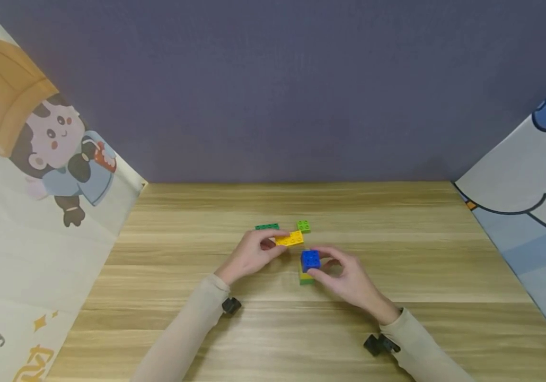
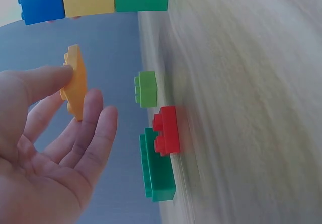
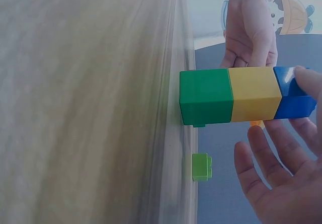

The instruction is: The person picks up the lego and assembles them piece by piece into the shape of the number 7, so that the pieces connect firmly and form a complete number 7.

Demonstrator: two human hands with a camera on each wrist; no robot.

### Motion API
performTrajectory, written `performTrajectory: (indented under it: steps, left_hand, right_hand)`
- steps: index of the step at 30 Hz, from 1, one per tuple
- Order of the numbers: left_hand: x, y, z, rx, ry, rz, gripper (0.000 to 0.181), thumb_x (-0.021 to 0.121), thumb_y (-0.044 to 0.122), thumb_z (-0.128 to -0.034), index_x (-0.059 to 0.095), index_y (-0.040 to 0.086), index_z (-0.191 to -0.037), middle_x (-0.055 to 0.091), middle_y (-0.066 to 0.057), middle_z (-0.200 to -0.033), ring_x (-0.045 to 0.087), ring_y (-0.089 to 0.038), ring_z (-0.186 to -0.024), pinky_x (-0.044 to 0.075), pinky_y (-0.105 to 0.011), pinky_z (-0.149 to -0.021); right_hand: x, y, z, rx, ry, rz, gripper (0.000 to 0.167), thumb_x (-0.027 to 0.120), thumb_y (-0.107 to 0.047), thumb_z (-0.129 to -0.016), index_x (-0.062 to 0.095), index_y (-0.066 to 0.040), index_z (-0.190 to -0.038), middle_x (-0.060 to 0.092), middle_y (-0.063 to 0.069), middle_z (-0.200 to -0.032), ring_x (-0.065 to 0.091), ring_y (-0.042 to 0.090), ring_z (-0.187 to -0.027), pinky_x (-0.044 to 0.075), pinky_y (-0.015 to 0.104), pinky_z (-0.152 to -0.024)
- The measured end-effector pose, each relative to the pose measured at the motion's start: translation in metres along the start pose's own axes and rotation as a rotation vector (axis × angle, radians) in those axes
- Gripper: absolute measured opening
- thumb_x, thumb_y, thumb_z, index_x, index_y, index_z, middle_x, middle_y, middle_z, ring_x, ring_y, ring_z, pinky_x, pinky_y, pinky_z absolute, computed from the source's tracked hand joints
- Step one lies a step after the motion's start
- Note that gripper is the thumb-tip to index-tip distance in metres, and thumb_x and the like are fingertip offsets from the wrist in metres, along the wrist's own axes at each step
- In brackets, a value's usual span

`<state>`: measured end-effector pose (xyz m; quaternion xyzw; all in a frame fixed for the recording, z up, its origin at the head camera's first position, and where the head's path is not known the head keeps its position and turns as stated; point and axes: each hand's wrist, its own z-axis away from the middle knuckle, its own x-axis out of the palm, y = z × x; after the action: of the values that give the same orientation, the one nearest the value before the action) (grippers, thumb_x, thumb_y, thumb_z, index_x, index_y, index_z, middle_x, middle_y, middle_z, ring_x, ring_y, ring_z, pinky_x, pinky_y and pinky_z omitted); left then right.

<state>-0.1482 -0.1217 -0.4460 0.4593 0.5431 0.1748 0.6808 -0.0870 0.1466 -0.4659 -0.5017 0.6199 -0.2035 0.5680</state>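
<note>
My left hand pinches a yellow toy building brick between thumb and fingers, raised over the table. In the left wrist view that yellow brick is thin and tilted, its studs turned towards the thumb. A stack of square bricks rises just to the right: a green brick at the bottom, a pale yellow brick in the middle and a blue brick on top. Thumb and fingers of my right hand hold the blue brick by its sides. Whether the stack touches the table is hard to tell.
Beyond the hands, a lime green brick and a long dark green brick lie on the wooden table. A red brick sits close to the dark green one, hidden in the head view. A dark wall borders the back.
</note>
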Motion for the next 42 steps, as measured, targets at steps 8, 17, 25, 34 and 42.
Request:
performTrajectory:
  steps: [8, 17, 25, 34, 42]
  left_hand:
    - [-0.001, 0.001, 0.005, 0.053, 0.040, 0.008, 0.025, 0.074, 0.021, -0.1021, 0.079, 0.017, -0.127, 0.075, -0.006, -0.133, 0.073, -0.015, -0.103, 0.062, -0.028, -0.089]
    - [-0.002, 0.015, 0.016, 0.095, 0.020, 0.053, 0.026, 0.074, 0.017, -0.1019, 0.078, 0.017, -0.128, 0.074, -0.005, -0.134, 0.073, -0.016, -0.104, 0.062, -0.027, -0.088]
    - [-0.001, 0.023, 0.021, 0.142, 0.014, 0.085, 0.025, 0.073, 0.020, -0.1033, 0.078, 0.017, -0.128, 0.074, -0.005, -0.134, 0.071, -0.016, -0.104, 0.062, -0.027, -0.088]
    - [0.000, 0.030, 0.027, 0.165, 0.013, 0.091, 0.025, 0.071, 0.015, -0.1034, 0.077, 0.016, -0.128, 0.075, -0.004, -0.131, 0.071, -0.014, -0.101, 0.062, -0.027, -0.088]
    - [0.003, 0.038, 0.030, 0.188, -0.012, 0.049, 0.025, 0.073, 0.014, -0.1026, 0.078, 0.016, -0.127, 0.075, 0.000, -0.130, 0.071, -0.011, -0.099, 0.061, -0.026, -0.088]
  right_hand:
    - [-0.001, -0.002, 0.000, 0.003, 0.007, -0.002, 0.044, 0.083, -0.015, -0.095, 0.069, -0.007, -0.136, 0.076, 0.010, -0.125, 0.073, 0.026, -0.107, 0.065, 0.043, -0.087]
    - [0.000, 0.000, -0.001, -0.027, 0.018, -0.006, 0.040, 0.082, -0.012, -0.095, 0.070, -0.009, -0.133, 0.077, 0.009, -0.123, 0.072, 0.019, -0.107, 0.065, 0.040, -0.085]
    - [-0.001, 0.002, 0.000, 0.004, 0.006, -0.021, 0.038, 0.082, -0.012, -0.095, 0.070, -0.010, -0.132, 0.076, 0.009, -0.125, 0.071, 0.016, -0.109, 0.065, 0.038, -0.088]
    - [0.000, 0.003, 0.000, 0.010, -0.004, -0.022, 0.038, 0.081, -0.012, -0.095, 0.069, -0.008, -0.131, 0.076, 0.010, -0.123, 0.071, 0.016, -0.109, 0.064, 0.035, -0.088]
    - [0.000, 0.003, -0.001, 0.021, -0.021, -0.035, 0.038, 0.081, -0.014, -0.096, 0.069, -0.009, -0.132, 0.075, 0.008, -0.125, 0.071, 0.016, -0.110, 0.063, 0.032, -0.090]
